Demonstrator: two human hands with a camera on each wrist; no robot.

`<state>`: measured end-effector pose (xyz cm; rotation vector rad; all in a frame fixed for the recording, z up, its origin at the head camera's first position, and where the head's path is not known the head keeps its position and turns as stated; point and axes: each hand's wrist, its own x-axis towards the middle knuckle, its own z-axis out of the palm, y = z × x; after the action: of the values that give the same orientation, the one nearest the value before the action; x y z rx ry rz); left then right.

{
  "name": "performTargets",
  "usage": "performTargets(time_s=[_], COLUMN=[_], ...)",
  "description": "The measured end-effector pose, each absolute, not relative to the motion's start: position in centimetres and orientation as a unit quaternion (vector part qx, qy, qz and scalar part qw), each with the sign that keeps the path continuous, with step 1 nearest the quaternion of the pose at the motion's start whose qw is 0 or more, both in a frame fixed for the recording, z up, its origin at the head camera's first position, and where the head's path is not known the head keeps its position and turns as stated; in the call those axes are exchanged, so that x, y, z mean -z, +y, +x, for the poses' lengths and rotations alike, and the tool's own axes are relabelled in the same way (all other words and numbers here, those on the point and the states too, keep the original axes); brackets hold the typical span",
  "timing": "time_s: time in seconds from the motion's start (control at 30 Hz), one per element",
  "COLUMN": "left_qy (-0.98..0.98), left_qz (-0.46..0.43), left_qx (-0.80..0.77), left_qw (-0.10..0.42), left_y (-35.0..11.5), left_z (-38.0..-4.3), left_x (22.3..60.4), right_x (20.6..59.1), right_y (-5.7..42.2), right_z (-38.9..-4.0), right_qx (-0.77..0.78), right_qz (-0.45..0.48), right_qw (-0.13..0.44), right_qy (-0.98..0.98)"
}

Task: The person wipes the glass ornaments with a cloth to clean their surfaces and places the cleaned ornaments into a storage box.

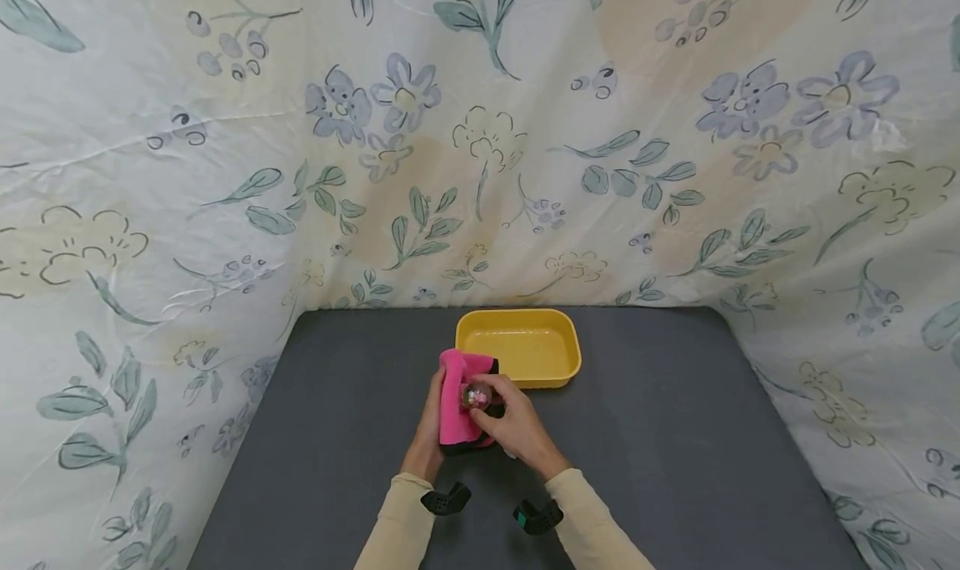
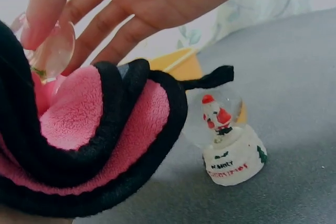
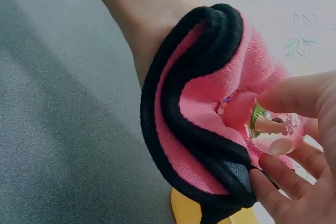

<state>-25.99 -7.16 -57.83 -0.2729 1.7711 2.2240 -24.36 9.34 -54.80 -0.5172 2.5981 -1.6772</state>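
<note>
While your left hand grips the pink cloth in the head view, your right hand pinches a clear globe at the cloth, a yellow tray lying beyond both. The left wrist view shows a Santa globe upright on the gray table near your right hand. In the right wrist view, the clear globe sits among the cloth's folds.

A pale sheet with blue flowers, berries and green leaves stands behind the flat, dark grey worktop and along its left and right sides. It looks like wrinkly cloth, but that is hard to tell. A shiny spot glows high on the right.
</note>
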Motion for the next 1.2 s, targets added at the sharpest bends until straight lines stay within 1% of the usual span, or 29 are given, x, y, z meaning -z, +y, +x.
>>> performTargets(time_s=[0.2,0.43,0.7,0.97,1.03,1.2], left_qy=[0.604,0.564,0.561,0.542,0.552,0.56], left_qz=[-0.088,-0.053,-0.077,-0.1,-0.113,-0.101], left_qx=[-0.778,-0.809,-0.81,-0.821,-0.814,-0.813], left_qw=[0.151,0.156,0.149,0.148,0.143,0.121], left_y=[-7.5,-7.6,-8.0,-8.5,-8.7,-9.0], left_z=[-25.8,-25.5,-25.1,-24.8,-24.6,-24.7], left_x=[58.5,59.3,60.8,61.5,61.6,62.0], right_x=[54.9,55.1,55.5,55.7,55.7,55.7], right_y=[9.1,8.8,8.5,8.7,8.9,9.4], right_z=[-24.4,-24.3,-24.2,-24.4,-24.6,-25.2], right_qx=[0.523,0.509,0.489,0.553,0.576,0.615], right_qz=[-0.172,-0.194,-0.213,-0.183,-0.171,-0.155], right_qw=[0.015,0.019,0.028,0.03,0.028,0.041], right_qy=[0.835,0.838,0.845,0.812,0.799,0.772])
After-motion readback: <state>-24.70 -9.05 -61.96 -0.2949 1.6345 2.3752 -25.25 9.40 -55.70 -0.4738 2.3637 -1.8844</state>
